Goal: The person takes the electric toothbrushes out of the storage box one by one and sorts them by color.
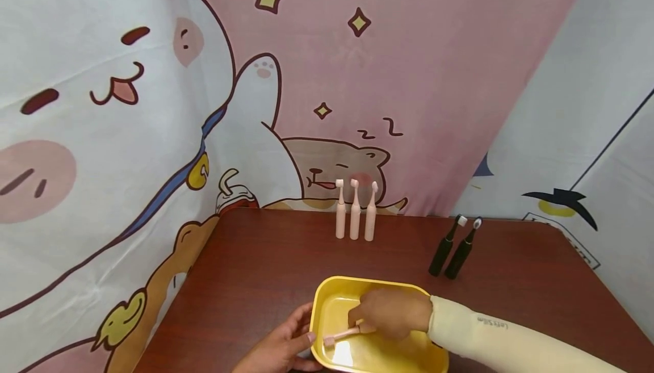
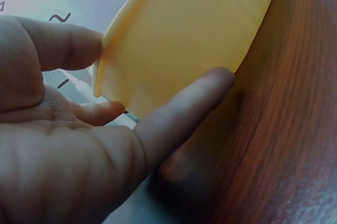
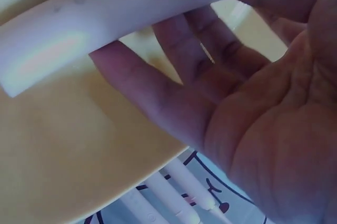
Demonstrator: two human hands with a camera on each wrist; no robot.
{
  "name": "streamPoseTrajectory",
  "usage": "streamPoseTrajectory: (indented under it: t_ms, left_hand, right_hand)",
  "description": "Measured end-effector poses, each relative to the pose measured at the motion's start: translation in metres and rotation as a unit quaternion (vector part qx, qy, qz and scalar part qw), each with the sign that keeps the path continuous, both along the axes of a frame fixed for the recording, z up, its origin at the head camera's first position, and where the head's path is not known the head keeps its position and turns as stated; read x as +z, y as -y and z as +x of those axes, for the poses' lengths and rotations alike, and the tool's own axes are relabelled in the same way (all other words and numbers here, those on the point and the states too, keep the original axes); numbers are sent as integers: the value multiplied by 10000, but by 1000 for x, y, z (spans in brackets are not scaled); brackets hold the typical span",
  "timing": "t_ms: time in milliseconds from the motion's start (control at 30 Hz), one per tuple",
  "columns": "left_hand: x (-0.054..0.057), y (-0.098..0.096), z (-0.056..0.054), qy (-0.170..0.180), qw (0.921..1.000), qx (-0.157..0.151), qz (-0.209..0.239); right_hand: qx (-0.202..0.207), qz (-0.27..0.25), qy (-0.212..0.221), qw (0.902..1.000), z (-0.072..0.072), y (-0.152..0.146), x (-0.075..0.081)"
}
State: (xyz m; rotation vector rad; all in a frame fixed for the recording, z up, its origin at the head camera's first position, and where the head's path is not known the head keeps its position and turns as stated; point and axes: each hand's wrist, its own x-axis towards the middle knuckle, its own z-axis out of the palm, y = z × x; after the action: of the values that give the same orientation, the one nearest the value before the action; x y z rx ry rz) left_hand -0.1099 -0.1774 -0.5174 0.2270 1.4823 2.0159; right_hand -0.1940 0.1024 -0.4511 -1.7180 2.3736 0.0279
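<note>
A yellow plastic basin [image 1: 327, 290] sits near the front of the table. At its left end my left hand [image 1: 283, 342] touches the outer wall and rim, fingers and thumb extended; the left wrist view shows one finger [image 2: 184, 108] lying along the yellow wall. Inside the basin, my right hand [image 1: 393, 310] holds a pale pink electric toothbrush [image 1: 344, 334], its head pointing left close over the basin floor. From the right wrist, the thick handle [image 3: 105, 19] shows between thumb and fingertips, and a row of small marks runs along it.
Three pink electric toothbrushes [image 1: 355, 222] stand in a row at the table's back edge. Two black electric toothbrushes [image 1: 458, 259] are side by side at the right, beyond the basin. A cartoon-printed cloth [image 1: 434, 78] hangs behind the dark red-brown table [image 1: 255, 265].
</note>
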Motion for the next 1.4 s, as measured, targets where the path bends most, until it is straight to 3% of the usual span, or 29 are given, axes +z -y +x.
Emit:
streamPoseTrajectory:
  t_ms: [200, 500, 1000, 1400]
  left_hand:
    - [1, 0, 0, -59, 10000, -55, -40]
    - [0, 0, -1, -39, 9999, -94, 6]
    - [2, -1, 0, -158, 9997, -191, 71]
    - [1, -2, 0, -120, 9998, -137, -76]
  right_hand:
    - [104, -390, 600, 9974, -4, -3, 2]
    - [271, -768, 1010, 9915, -4, -4, 4]
    - [4, -604, 1251, 9903, 0, -8, 10]
    - [157, -1018, 1553, 9825, 2, -13, 13]
